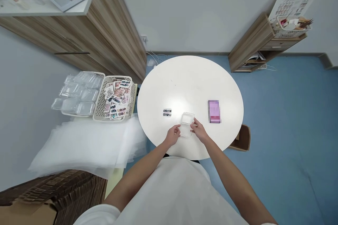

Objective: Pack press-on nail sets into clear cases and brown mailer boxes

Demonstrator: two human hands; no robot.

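A small clear plastic clamshell box (pixel 186 125) lies opened on the round white table (pixel 185 84), near the front edge. My left hand (pixel 173 135) pinches its left side and my right hand (pixel 200 130) grips its right side. A small card of dark press-on nails (pixel 167 113) lies on the table just left of the box. To the right of the box lies a pink card (pixel 214 111), flat on the table.
Left of the table stand a basket of nail cards (pixel 117 99) and a basket of empty clear boxes (pixel 79 93), with a stack of white sheets (pixel 87 144) in front. A cardboard box (pixel 243 137) sits on the blue floor at the right.
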